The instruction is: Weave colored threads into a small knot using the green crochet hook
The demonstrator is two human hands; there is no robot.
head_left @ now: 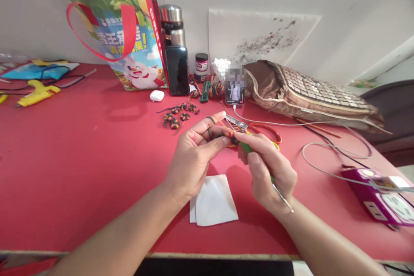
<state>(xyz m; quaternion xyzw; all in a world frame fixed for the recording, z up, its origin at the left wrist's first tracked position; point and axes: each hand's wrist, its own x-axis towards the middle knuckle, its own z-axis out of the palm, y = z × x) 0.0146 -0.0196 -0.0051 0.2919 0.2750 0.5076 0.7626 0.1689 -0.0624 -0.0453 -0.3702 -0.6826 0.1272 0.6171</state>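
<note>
Pinched between the thumb and fingers of my left hand (197, 148) is a small piece of multicoloured crochet work (230, 134), partly hidden by the fingers. Orange yarn (221, 121) runs over the raised left index finger. My right hand (270, 166) is closed around a crochet hook (246, 147) with a green grip, its metal end sticking out below the palm. The hook's tip meets the crochet work, but the fingers cover the exact spot. Just behind both hands lie scissors (263, 131) with orange handles. Folded white paper (216, 202) rests on the table beneath the hands.
Several small crocheted pieces (174, 124) lie behind my left hand. Further back stand a shopping bag (136, 47), a dark phone (177, 71), a lit phone (235, 88) on a cable and a brown bag (300, 90). A purple power strip (375, 196) sits right, a yellow glue gun (39, 92) left.
</note>
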